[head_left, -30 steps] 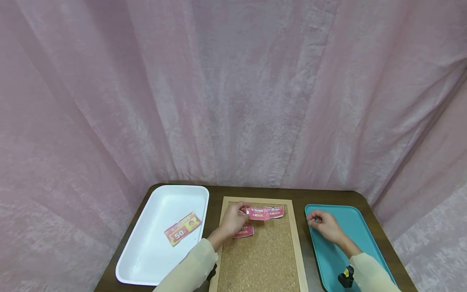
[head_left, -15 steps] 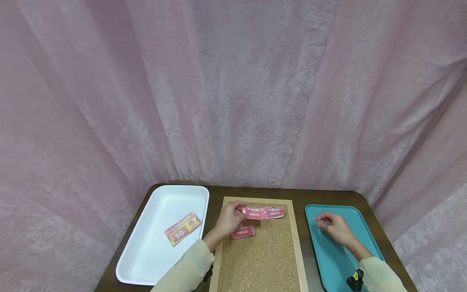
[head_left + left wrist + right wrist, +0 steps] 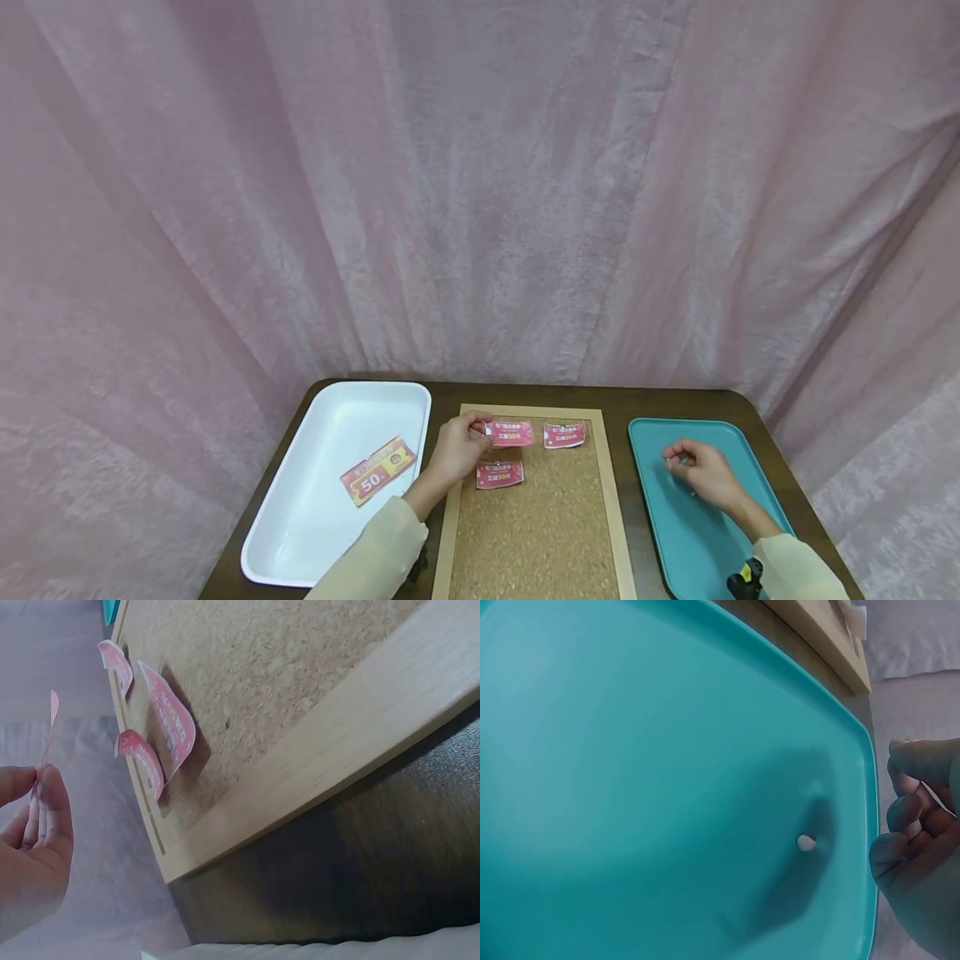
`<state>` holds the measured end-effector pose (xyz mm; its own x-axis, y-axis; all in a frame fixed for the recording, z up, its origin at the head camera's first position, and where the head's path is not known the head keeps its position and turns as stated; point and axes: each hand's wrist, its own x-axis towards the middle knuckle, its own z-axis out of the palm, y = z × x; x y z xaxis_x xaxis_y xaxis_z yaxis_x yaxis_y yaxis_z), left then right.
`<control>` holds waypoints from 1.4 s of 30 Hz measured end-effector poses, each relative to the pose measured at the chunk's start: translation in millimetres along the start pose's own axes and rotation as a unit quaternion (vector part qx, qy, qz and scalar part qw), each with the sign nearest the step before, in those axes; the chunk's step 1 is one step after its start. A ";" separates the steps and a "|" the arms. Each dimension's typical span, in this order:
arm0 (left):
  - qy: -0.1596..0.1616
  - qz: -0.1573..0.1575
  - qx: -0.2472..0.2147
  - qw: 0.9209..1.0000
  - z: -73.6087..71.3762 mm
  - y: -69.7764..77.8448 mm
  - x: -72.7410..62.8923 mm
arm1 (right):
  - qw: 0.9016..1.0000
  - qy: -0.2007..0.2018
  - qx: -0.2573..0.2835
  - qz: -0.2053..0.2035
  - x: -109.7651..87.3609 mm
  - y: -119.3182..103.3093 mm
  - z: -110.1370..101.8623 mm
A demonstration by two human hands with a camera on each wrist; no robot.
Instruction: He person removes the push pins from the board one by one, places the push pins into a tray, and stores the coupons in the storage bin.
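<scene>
My left hand [image 3: 457, 450] pinches the left end of a pink paper coupon [image 3: 512, 433] above the upper left of a wood-framed cork board [image 3: 540, 533]. In the left wrist view the held coupon [image 3: 52, 724] appears edge-on between thumb and fingers. Beneath it, one curled coupon [image 3: 141, 757] lies on the board, hidden from the head view. Two more coupons, one upper right [image 3: 564, 435] and one lower left [image 3: 500, 475], are also there. My right hand [image 3: 705, 475], fingers bent, hovers over a teal tray [image 3: 705, 558]; whether its fingertips hold something small cannot be told.
On the teal tray, below the right hand, is a small white round object [image 3: 805, 842]. A white tray [image 3: 300, 533] at the left carries a pink and yellow coupon [image 3: 377, 472]. Pink curtain [image 3: 480, 208] hangs behind the dark wooden table [image 3: 615, 398].
My left hand has moved left with its coupon, opening a gap to the upper right coupon and uncovering the lower one. The right hand has moved right, from the teal tray's left edge to over it.
</scene>
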<state>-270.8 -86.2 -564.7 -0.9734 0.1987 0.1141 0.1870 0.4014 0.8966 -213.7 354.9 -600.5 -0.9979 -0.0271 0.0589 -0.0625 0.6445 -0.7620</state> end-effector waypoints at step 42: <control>0.051 -0.010 -0.013 0.999 -57.3 -9.4 -9.7 | 1.000 0.008 -0.002 0.027 -12.1 18.3 -12.8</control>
<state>-270.7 -143.2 -549.7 -0.9855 0.0985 0.1385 0.1659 0.3799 0.9100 -202.5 376.8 -606.8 -0.9994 0.0199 0.0278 -0.0083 0.6477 -0.7619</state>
